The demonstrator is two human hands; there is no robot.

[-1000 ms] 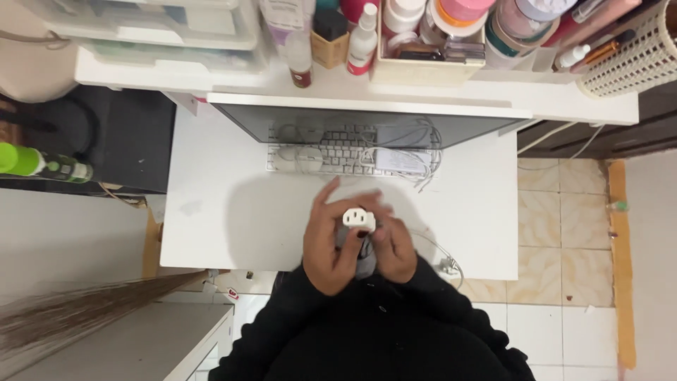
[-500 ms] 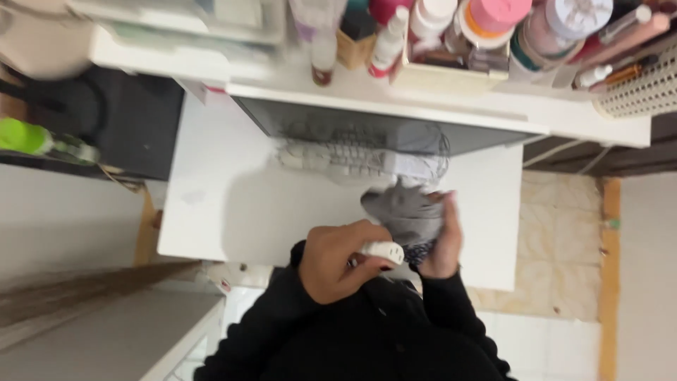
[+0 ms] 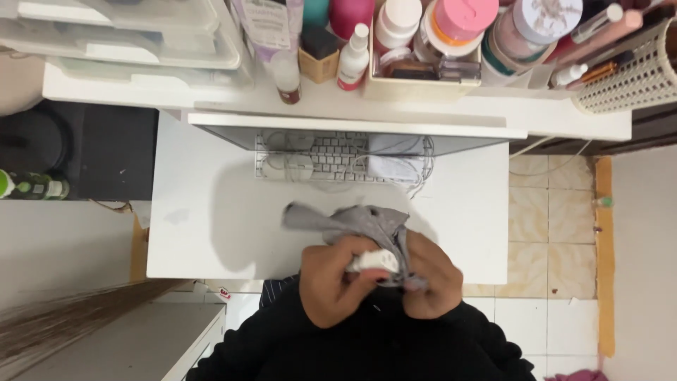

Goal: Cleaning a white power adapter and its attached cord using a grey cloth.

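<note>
My left hand [image 3: 331,282] is closed around a white power plug [image 3: 377,261], whose end pokes out between my fingers. My right hand [image 3: 431,276] grips a grey cloth [image 3: 352,220] that drapes over the plug and spreads up and left onto the white desk [image 3: 204,212]. Both hands sit close together at the desk's near edge, over my black sleeves.
A white keyboard [image 3: 331,156] with a mouse and coiled white cables lies under the upper shelf [image 3: 338,106]. Bottles, jars and a perforated basket [image 3: 620,67] crowd that shelf. Clear drawers stand at top left. Tiled floor is to the right, a broom at lower left.
The grey cloth, held up by my right hand half a second ago, has come down over the plug. Both hands have drawn together nearer my body.
</note>
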